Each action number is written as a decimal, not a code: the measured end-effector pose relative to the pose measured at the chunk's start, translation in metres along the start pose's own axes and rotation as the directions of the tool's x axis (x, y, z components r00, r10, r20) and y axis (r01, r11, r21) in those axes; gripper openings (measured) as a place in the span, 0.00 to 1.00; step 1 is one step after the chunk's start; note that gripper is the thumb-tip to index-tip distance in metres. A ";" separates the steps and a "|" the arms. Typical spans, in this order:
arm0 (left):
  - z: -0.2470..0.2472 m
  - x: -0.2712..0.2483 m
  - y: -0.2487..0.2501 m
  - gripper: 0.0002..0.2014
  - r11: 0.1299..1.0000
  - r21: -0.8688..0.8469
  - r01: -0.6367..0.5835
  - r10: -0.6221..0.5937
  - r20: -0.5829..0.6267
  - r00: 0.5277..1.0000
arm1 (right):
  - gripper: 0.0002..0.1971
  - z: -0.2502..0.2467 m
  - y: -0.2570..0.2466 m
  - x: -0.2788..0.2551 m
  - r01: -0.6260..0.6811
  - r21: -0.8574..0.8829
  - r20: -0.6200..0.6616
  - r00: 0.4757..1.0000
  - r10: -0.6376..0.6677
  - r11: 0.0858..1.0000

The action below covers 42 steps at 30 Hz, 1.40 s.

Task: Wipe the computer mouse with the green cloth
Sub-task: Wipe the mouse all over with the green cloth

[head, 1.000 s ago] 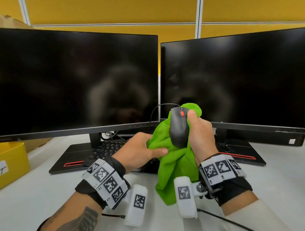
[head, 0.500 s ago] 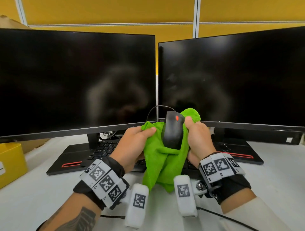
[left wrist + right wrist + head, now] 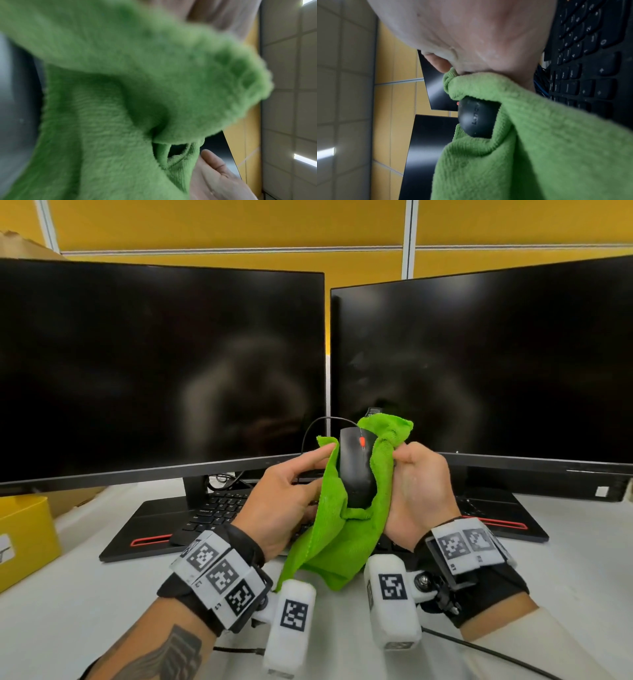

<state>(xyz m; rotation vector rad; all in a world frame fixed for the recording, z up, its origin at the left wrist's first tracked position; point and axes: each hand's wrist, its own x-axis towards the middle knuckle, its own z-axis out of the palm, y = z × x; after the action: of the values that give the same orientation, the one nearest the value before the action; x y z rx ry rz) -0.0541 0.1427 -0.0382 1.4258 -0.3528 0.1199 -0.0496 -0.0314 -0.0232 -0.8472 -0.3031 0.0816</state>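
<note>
A black computer mouse (image 3: 356,470) with a red scroll wheel is held upright in the air in front of the monitors. The green cloth (image 3: 339,542) wraps its underside and both flanks and hangs below. My right hand (image 3: 414,474) grips the mouse from the right through the cloth, its thumb pinching a fold near the top. My left hand (image 3: 291,491) holds the cloth against the mouse's left side, one finger stretched along the cloth edge. In the right wrist view the mouse (image 3: 476,119) peeks out of the cloth (image 3: 539,148). The cloth (image 3: 120,94) fills the left wrist view.
Two dark monitors (image 3: 161,371) (image 3: 486,371) stand side by side close behind the hands. A black keyboard (image 3: 219,508) lies under them on the white desk (image 3: 85,604). A yellow box (image 3: 24,535) sits at the left edge. The mouse cable (image 3: 318,426) loops up behind.
My left hand rose from the cloth's lower part to the mouse's left side. The cloth now covers both flanks, and my right thumb left the mouse's top for the cloth.
</note>
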 end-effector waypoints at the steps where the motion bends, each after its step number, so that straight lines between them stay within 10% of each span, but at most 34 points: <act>1: -0.001 -0.001 0.001 0.26 1.000 0.022 -0.015 0.015 -0.004 1.000 | 0.27 0.000 0.003 0.003 0.012 -0.008 -0.018 1.000 -0.012 1.000; 17: 0.005 -0.002 -0.005 0.23 0.988 0.142 -0.066 0.046 0.138 0.989 | 0.11 0.005 0.022 0.008 0.293 -0.384 -0.101 0.929 -0.355 0.876; 42: 0.002 0.001 0.000 0.11 0.963 0.220 -0.154 0.160 -0.012 0.987 | 0.15 -0.007 0.006 0.004 0.120 -0.454 -0.114 0.975 -0.191 0.883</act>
<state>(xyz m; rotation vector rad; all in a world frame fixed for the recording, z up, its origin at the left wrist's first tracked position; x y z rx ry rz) -0.0538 0.1402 -0.0377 1.6104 -0.4385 0.3173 -0.0436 -0.0321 -0.0314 -1.2751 -0.2444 -0.2140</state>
